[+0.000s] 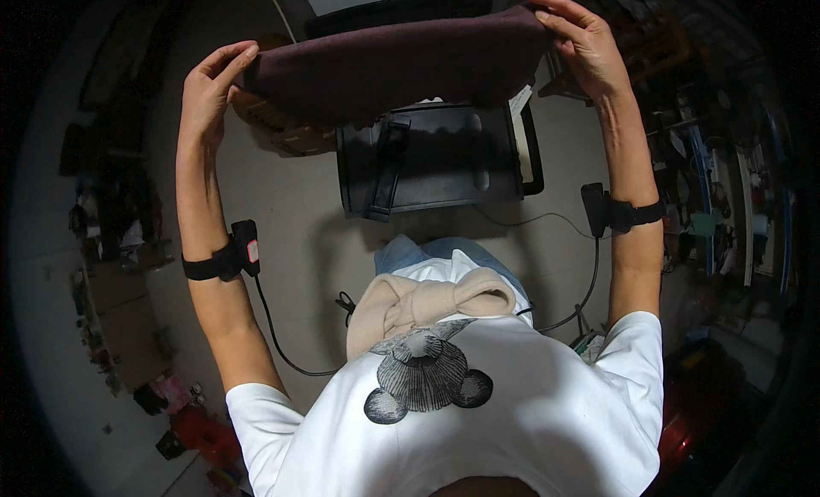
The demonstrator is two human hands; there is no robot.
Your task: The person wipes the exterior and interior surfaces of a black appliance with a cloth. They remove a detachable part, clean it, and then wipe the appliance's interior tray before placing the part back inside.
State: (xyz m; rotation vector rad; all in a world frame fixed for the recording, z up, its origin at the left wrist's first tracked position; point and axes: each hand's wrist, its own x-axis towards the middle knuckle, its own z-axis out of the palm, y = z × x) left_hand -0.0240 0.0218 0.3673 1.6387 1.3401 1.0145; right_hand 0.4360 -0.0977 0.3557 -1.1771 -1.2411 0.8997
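Note:
A dark maroon cloth [397,64] is stretched between my two raised hands, its upper edge nearly straight and its lower edge uneven. My left hand [214,80] pinches the left corner between thumb and fingers. At the right corner, my right hand [580,45] grips the fabric with thumb and fingers. Beneath the cloth stands a black box-like object [442,167] with a black bar on its top; the cloth hides its far part. A beige knotted cloth [429,298] lies at my waist, over my white shirt.
An orange-brown object [298,135] sits behind the cloth's left end. Shelves with many small items [724,196] run along the right. Cables hang from devices strapped on both forearms. Red items [205,436] lie at lower left, and cardboard [122,317] stands at the left.

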